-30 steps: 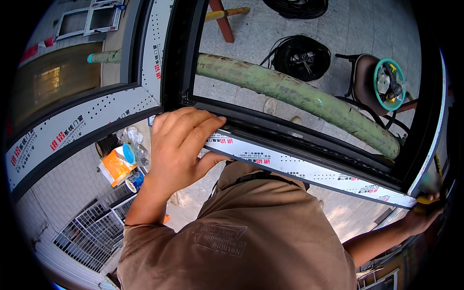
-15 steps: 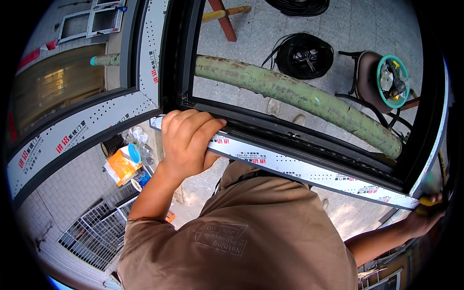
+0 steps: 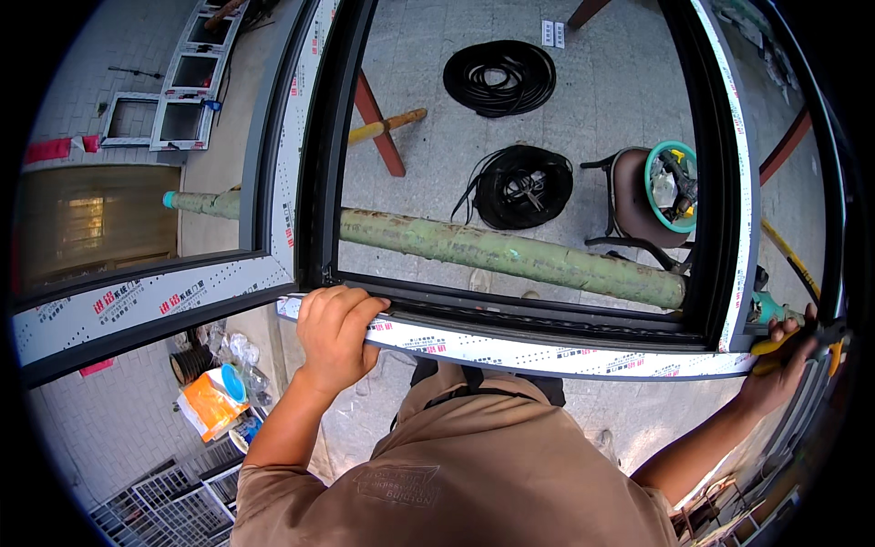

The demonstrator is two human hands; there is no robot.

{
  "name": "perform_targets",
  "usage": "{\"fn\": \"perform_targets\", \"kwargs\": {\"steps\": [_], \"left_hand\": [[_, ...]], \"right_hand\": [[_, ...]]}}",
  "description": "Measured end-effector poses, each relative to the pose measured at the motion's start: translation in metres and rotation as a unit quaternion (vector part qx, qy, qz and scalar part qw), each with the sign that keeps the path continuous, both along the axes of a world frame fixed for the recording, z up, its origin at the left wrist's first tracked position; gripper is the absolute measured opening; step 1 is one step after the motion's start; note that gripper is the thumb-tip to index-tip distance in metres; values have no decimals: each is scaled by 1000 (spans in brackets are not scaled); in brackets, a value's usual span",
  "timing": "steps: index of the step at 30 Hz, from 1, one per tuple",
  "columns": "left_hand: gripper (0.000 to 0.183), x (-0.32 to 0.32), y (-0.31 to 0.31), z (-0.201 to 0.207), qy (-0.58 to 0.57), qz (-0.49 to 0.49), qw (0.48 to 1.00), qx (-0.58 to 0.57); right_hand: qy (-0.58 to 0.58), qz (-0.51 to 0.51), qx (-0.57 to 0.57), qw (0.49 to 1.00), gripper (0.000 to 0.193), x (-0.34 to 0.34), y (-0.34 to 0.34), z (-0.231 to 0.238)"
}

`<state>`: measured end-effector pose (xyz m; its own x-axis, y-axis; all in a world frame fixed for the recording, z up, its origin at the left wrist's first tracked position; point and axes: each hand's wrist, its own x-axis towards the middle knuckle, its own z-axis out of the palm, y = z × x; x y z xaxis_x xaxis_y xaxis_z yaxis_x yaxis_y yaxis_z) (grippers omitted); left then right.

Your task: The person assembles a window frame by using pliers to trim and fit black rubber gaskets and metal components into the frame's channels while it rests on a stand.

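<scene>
My left hand (image 3: 339,335) is closed over the lower rail of a dark window frame (image 3: 510,351), near its left corner. Its fingers lie on top and the thumb is below. White printed protective film covers the frame's faces. At the far right, beside the frame's lower right corner, my right hand (image 3: 786,365) is wrapped round a yellow-and-black hand tool (image 3: 773,345) that looks like pliers; its working end is dark and hard to make out. An opened sash (image 3: 173,296) with the same film swings out on the left.
Beyond the opening runs a green, worn pipe (image 3: 510,253). Behind it lie two black coils, a cable coil (image 3: 499,77) and a darker bundle (image 3: 524,187). A brown chair (image 3: 633,196) bears a teal basin (image 3: 651,182) of tools. An orange bag (image 3: 211,401) lies lower left.
The view has tilted up and swung right, showing more floor beyond the frame. My left hand keeps its grip on the rail; my right hand and its tool show more fully by the corner.
</scene>
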<state>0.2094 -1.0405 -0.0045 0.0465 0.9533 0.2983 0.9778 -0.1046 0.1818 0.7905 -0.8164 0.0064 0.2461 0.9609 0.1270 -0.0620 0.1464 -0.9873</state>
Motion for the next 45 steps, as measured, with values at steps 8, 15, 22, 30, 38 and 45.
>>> {"fn": "perform_targets", "kwargs": {"steps": [8, 15, 22, 30, 38, 45], "left_hand": [[30, 15, 4, -1, 11, 27, 998, 58], [31, 18, 14, -10, 32, 24, 990, 136], [33, 19, 12, -12, 58, 21, 984, 169], [32, 22, 9, -9, 69, 24, 981, 180], [34, 26, 8, -8, 68, 27, 981, 182], [35, 26, 6, -8, 73, 25, 981, 178]], "right_hand": [[23, -24, 8, 999, 54, -27, -3, 6], [64, -19, 7, 998, 48, -38, 3, 13], [59, -9, 10, 998, 47, -38, 2, 12], [63, 10, 30, 998, 43, -39, 2, 13], [44, 11, 31, 999, 44, -37, 2, 12], [35, 15, 38, 999, 43, -41, -1, 18]]}}
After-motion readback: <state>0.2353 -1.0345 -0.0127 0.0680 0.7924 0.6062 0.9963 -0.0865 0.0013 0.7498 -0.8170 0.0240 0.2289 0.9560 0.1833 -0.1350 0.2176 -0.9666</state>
